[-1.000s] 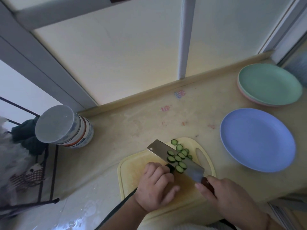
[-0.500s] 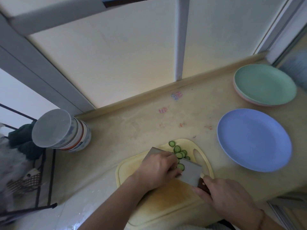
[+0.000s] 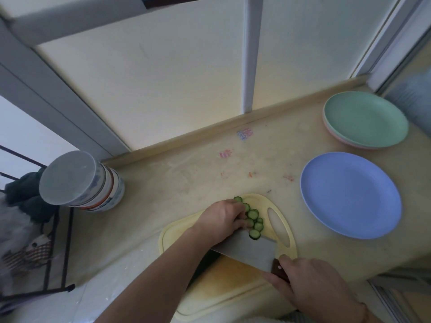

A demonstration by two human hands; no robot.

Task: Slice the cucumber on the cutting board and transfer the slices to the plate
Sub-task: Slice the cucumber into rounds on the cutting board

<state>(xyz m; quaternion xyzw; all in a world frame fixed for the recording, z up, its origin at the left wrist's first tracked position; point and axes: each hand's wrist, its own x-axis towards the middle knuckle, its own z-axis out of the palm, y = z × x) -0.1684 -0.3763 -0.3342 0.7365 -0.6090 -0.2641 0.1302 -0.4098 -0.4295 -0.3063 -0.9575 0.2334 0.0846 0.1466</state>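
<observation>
A pale yellow cutting board [image 3: 233,283] lies at the counter's near edge. Several cucumber slices [image 3: 253,214] sit in a cluster at its far end, beside the handle hole. My left hand [image 3: 221,220] rests over the board there, its bent fingers touching the left side of the slices. My right hand [image 3: 310,280] grips the dark handle of a cleaver [image 3: 247,250]. Its broad blade lies tilted on the board just in front of the slices, and one slice overlaps its far edge. A dark cucumber piece [image 3: 205,264] shows under the blade, mostly hidden by my forearm.
An empty blue plate [image 3: 349,194] stands right of the board. A green plate [image 3: 365,118], stacked on a pink one, sits behind it. A lidded striped jar [image 3: 81,180] is at the far left by a black wire rack [image 3: 53,252]. The wall runs along the back.
My left hand left the cucumber and moved forward to the far side of the slices. The cleaver tipped from upright cutting to lying low, nearer me, in front of the slices.
</observation>
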